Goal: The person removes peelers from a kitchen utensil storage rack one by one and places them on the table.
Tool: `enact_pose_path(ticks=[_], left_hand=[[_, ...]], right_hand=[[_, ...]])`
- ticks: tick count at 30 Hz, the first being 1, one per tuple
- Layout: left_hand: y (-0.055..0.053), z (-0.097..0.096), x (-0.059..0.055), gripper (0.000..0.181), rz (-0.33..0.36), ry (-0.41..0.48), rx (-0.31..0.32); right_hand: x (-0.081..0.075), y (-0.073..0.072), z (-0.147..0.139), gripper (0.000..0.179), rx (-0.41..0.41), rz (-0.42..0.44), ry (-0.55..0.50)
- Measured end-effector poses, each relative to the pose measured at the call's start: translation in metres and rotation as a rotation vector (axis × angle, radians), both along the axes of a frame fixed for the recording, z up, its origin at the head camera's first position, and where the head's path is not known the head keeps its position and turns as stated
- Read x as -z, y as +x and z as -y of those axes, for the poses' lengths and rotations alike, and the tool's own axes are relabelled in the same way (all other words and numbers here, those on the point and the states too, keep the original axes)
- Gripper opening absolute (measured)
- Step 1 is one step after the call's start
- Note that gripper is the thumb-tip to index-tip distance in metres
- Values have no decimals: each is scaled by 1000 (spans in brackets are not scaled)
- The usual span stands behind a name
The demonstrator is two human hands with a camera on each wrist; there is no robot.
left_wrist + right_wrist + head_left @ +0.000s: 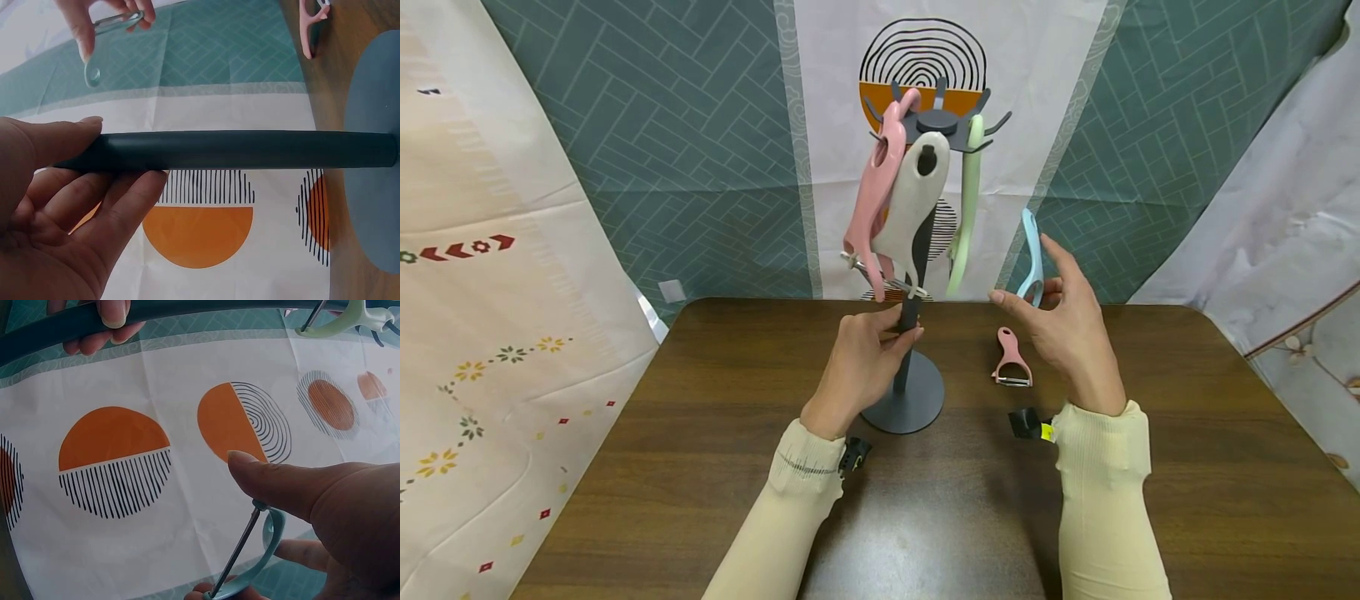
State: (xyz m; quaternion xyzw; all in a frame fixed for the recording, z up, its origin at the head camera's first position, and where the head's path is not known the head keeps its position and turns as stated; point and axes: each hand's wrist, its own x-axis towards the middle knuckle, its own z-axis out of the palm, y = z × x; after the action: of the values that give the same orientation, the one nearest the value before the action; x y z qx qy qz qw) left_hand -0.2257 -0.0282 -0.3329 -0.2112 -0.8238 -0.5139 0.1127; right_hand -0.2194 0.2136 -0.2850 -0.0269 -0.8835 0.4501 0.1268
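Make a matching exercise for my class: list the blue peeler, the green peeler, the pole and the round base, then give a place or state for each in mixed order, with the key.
Column 1
1. Blue peeler
2. Green peeler
3. Pole
4. Base

Column 2
A. Flat on the table
B. Gripped by the left hand
C. Hanging from the rack top
D. Held up in the right hand

Right pairs: 1-D, 2-C, 3-B, 4-A
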Motion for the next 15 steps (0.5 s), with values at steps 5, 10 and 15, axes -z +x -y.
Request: enact_pose_path(ticks=[5,10,15], left_hand=[[-1,0,1,20,-6,-3,-1],[-1,0,0,19,-8,-10,-7],[0,-1,0,23,6,-4,-12]], right_hand=[[0,0,-1,95,-1,4,2],[0,0,-2,96,-3,12,-13],[1,-1,-3,96,-6,18,-12]])
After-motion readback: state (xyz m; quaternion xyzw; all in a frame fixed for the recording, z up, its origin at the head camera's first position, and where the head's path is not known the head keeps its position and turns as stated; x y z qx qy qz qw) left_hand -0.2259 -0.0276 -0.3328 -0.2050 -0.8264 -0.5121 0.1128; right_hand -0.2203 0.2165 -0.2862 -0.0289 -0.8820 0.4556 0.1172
